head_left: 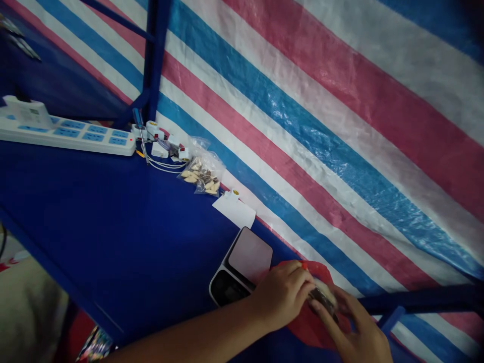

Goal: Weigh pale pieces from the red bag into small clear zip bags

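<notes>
Left hand (284, 294) and right hand (359, 322) are gripping a dark-and-pale bundle (325, 296) — over red plastic (308, 327), beside a scale (251, 256).

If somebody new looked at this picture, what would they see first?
Probably the big striped sheet, its red, blue and white bands slanting behind the blue table. Next, maybe the left hand and right hand, lower right, meeting at a small dark-and-pale item by some red material. The long white power strip at the left might stand out too.
</notes>
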{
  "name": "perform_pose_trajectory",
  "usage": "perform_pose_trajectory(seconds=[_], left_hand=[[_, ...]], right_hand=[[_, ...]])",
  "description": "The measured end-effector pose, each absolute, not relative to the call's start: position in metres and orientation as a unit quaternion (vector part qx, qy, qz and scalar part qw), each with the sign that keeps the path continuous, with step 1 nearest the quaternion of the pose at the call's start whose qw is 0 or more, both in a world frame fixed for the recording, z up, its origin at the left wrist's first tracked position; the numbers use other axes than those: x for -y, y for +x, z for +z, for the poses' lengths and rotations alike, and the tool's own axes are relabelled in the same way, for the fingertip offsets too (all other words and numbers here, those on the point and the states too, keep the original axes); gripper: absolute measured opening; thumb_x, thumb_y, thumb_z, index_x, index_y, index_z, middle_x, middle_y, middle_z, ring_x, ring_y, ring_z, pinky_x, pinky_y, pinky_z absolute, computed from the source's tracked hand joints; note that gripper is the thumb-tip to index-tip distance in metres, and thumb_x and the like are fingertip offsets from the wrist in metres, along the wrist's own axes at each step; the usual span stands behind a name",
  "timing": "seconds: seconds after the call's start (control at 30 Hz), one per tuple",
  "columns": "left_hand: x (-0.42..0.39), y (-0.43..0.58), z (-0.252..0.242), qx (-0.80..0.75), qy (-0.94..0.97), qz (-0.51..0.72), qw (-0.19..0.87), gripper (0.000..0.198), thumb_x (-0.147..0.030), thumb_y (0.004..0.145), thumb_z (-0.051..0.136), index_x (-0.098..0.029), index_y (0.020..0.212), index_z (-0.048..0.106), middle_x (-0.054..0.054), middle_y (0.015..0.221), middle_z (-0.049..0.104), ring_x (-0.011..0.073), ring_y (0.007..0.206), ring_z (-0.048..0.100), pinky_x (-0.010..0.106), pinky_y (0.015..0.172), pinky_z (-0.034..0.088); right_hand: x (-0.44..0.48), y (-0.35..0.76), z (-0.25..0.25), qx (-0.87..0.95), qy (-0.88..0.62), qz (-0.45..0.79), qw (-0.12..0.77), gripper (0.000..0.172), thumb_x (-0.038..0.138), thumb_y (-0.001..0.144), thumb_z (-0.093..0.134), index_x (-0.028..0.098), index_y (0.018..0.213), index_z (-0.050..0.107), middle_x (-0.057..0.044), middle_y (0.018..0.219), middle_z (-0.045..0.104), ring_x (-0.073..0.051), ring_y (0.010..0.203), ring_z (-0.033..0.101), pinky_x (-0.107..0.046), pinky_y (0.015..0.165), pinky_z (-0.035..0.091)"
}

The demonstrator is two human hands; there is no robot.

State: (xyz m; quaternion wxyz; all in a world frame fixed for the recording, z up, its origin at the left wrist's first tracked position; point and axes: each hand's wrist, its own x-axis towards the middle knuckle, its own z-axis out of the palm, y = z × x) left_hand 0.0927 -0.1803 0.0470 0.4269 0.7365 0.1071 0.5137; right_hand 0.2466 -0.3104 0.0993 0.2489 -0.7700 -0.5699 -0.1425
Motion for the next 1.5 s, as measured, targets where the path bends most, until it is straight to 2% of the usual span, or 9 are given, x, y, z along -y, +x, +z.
perform_pose_trajectory(seconds=[0.13,0.2,0.43,0.63,0.8,1.0,1.17,1.33,1.5], left_hand=[[0.182,0.092,0.049,-0.100,0.713,0.513,0.466,0.017,-0.025,0.098,0.048,-0.017,0.091,0.062,0.006,0.092,0.065,0.0161,0.090,0.063,0.031,0.085,0.053],[0.183,0.091,0.051,-0.103,0.697,0.514,0.489,0.017,-0.025,0.098,0.050,-0.018,0.092,0.063,0.006,0.093,0.065,0.0156,0.089,0.063,0.031,0.086,0.052],[0.179,0.090,0.056,-0.102,0.647,0.516,0.552,0.014,-0.026,0.093,0.057,-0.018,0.097,0.067,0.007,0.097,0.068,0.0171,0.095,0.064,0.033,0.089,0.052],[0.176,0.093,0.053,-0.106,0.635,0.525,0.557,0.027,-0.019,0.088,0.059,-0.020,0.114,0.062,0.008,0.115,0.068,0.0204,0.116,0.061,0.040,0.105,0.049],[0.176,0.094,0.049,-0.122,0.623,0.522,0.569,0.034,-0.019,0.086,0.059,-0.020,0.120,0.058,0.009,0.121,0.066,0.0211,0.116,0.062,0.043,0.104,0.050],[0.177,0.092,0.050,-0.128,0.634,0.510,0.567,0.025,-0.023,0.085,0.060,-0.020,0.110,0.060,0.008,0.113,0.067,0.0202,0.105,0.064,0.041,0.095,0.052],[0.179,0.093,0.048,-0.126,0.675,0.450,0.570,0.030,-0.032,0.078,0.071,-0.020,0.105,0.065,0.006,0.105,0.071,0.0183,0.090,0.067,0.035,0.083,0.054],[0.178,0.096,0.046,-0.118,0.692,0.437,0.563,0.013,-0.019,0.082,0.060,-0.020,0.093,0.067,0.003,0.089,0.072,0.0159,0.086,0.066,0.031,0.081,0.050],[0.177,0.096,0.047,-0.117,0.674,0.456,0.569,0.012,-0.020,0.083,0.061,-0.020,0.094,0.067,0.003,0.086,0.068,0.0145,0.085,0.064,0.030,0.081,0.049]], right_hand=[[0.310,0.240,0.101,0.545,-0.773,-0.096,0.311,0.042,0.056,0.084,0.070,0.023,0.111,0.072,-0.007,0.113,0.074,-0.025,0.099,0.072,-0.034,0.088,0.058],[0.309,0.238,0.101,0.528,-0.775,-0.078,0.336,0.038,0.053,0.086,0.068,0.022,0.108,0.073,-0.008,0.113,0.074,-0.025,0.100,0.071,-0.036,0.091,0.056],[0.306,0.236,0.102,0.484,-0.788,-0.098,0.367,0.035,0.055,0.086,0.066,0.022,0.096,0.074,-0.006,0.103,0.075,-0.026,0.097,0.070,-0.035,0.090,0.053],[0.303,0.232,0.103,0.434,-0.809,-0.139,0.373,0.043,0.061,0.085,0.064,0.022,0.098,0.076,-0.007,0.103,0.076,-0.028,0.096,0.071,-0.036,0.089,0.051],[0.300,0.232,0.101,0.382,-0.819,-0.222,0.365,0.049,0.063,0.088,0.058,0.019,0.101,0.075,-0.011,0.100,0.076,-0.030,0.093,0.071,-0.038,0.087,0.051],[0.297,0.236,0.093,0.416,-0.818,-0.177,0.354,0.048,0.061,0.090,0.058,0.019,0.109,0.071,-0.011,0.106,0.075,-0.028,0.094,0.071,-0.038,0.086,0.053],[0.299,0.239,0.090,0.495,-0.745,-0.130,0.428,0.043,0.048,0.089,0.065,0.020,0.121,0.059,-0.014,0.119,0.069,-0.028,0.104,0.069,-0.042,0.089,0.054],[0.307,0.250,0.095,0.607,-0.715,-0.133,0.319,0.023,0.039,0.088,0.060,0.024,0.103,0.069,-0.009,0.122,0.067,-0.031,0.116,0.063,-0.047,0.098,0.049],[0.308,0.256,0.094,0.570,-0.745,-0.151,0.313,0.031,0.041,0.086,0.064,0.023,0.112,0.068,-0.007,0.112,0.071,-0.027,0.101,0.069,-0.041,0.090,0.053]])
